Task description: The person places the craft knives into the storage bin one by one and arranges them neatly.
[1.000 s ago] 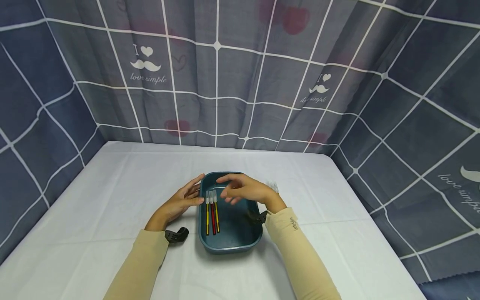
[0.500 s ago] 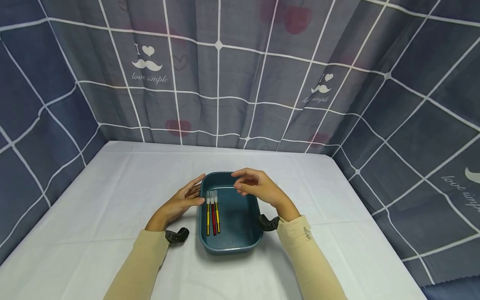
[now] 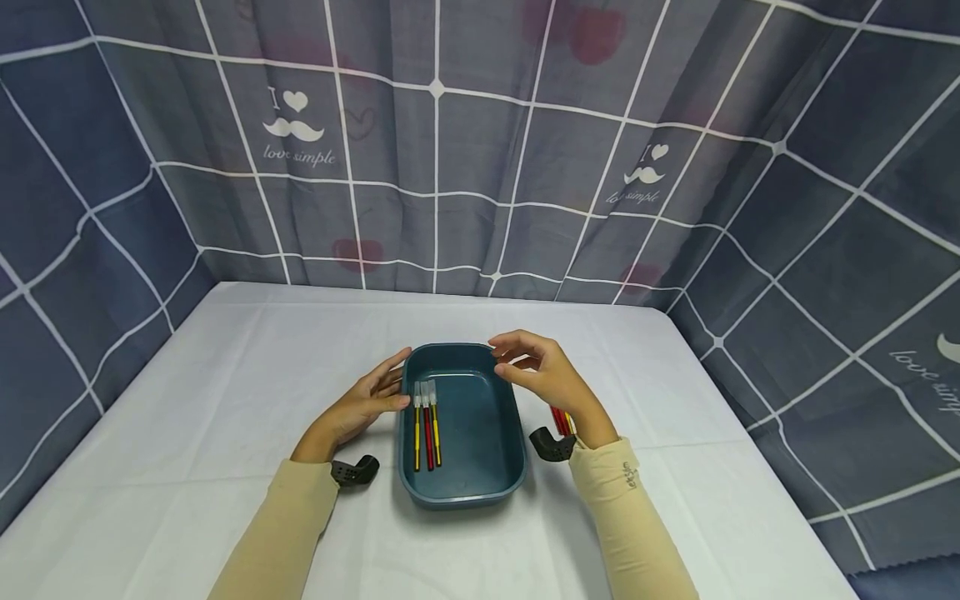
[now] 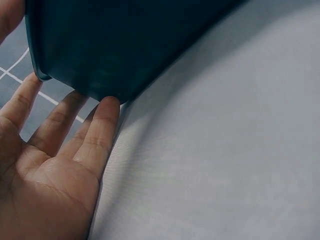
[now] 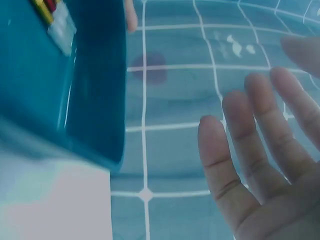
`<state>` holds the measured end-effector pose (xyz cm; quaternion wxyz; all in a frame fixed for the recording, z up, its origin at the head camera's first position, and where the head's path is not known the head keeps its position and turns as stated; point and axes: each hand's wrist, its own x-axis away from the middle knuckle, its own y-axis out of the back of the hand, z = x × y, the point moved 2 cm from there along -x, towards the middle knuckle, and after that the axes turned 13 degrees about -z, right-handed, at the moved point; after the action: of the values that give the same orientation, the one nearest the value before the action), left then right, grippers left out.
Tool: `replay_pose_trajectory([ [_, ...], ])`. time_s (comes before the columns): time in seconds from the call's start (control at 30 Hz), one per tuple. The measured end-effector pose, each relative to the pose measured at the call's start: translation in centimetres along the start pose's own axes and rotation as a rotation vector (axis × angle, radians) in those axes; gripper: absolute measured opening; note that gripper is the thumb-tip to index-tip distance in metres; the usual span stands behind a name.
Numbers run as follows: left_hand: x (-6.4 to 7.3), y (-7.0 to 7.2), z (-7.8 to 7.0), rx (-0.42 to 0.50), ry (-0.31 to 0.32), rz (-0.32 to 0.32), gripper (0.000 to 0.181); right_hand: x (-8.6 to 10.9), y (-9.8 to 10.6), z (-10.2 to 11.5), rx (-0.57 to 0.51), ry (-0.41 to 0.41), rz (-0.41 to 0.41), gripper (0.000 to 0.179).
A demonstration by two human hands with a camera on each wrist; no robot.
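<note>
Along the left side of a dark teal tray (image 3: 480, 450) lie three slim, pen-like sticks (image 3: 427, 429), two yellow and one red, with clear caps pointing away from me. My left hand (image 3: 367, 406) rests against the tray's left wall, its fingertips (image 4: 107, 107) touching the outside and its thumb at the rim. Over the far right corner of the tray, my right hand (image 3: 543, 367) hovers with loosely bent fingers and nothing between them. In the right wrist view its fingers (image 4: 100, 130) are hidden, while the spread right hand (image 5: 265, 175) shows apart from the tray.
More red and yellow sticks (image 3: 562, 421) lie on the table to the right of the tray, partly hidden by my right wrist. A white cloth (image 3: 300, 333) covers the table. Grey checked curtains (image 3: 465, 233) hang at the back and both sides.
My right hand has moved right, from above the tray's middle to its far right corner. The sticks beside my right wrist have come into view. My left hand stays against the tray.
</note>
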<state>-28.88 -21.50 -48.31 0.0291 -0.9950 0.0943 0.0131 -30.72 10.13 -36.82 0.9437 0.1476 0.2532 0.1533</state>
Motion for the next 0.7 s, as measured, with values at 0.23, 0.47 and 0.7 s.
replay_pose_trajectory([
  [0.23,-0.2,-0.1,0.3,-0.014,-0.003,-0.008,0.099,0.4,1.3,-1.3,0.052,-0.012,-0.07,0.034],
  [0.47,-0.2,0.0,0.3,-0.015,-0.01,0.001,0.099,0.8,2.4,-2.4,0.139,-0.029,-0.124,0.033],
  [0.7,-0.1,0.1,0.3,-0.025,-0.013,-0.002,0.095,1.0,3.3,-4.2,0.114,-0.061,-0.177,0.032],
])
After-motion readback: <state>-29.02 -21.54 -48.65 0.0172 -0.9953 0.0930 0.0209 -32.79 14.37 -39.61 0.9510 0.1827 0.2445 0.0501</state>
